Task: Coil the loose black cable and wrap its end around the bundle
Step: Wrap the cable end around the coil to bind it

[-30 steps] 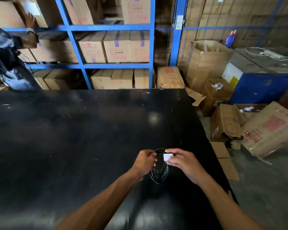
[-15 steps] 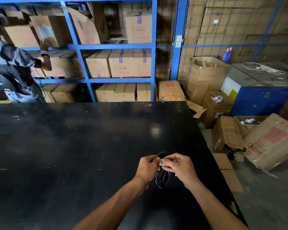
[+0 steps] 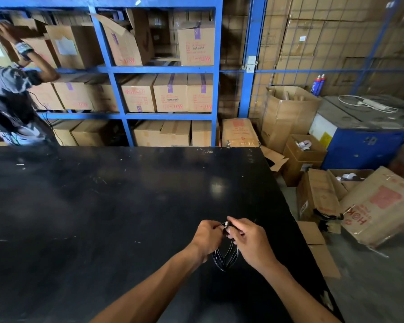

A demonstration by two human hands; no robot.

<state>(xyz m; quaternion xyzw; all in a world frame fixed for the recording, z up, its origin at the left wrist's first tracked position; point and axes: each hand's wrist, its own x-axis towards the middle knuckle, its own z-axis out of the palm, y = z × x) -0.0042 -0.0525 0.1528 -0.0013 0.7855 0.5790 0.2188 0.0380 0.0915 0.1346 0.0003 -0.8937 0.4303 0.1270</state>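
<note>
A thin black cable (image 3: 225, 257) hangs in several loops between my hands, just above the black table (image 3: 103, 217) near its right edge. My left hand (image 3: 207, 236) pinches the top of the coil from the left. My right hand (image 3: 251, 241) grips the same top from the right, fingers closed on the cable's end. A small white tip (image 3: 225, 224) shows between the two sets of fingers. The upper part of the coil is hidden by my fingers.
Blue shelving (image 3: 117, 89) full of cardboard boxes stands behind the table. Another person (image 3: 12, 96) reaches to a shelf at the far left. Open boxes (image 3: 317, 197) and a blue machine (image 3: 364, 136) crowd the floor to the right of the table's edge.
My hands have drawn together over the top of the coil, and the white tag, plainly visible a second ago, is now almost covered. The view has tilted up.
</note>
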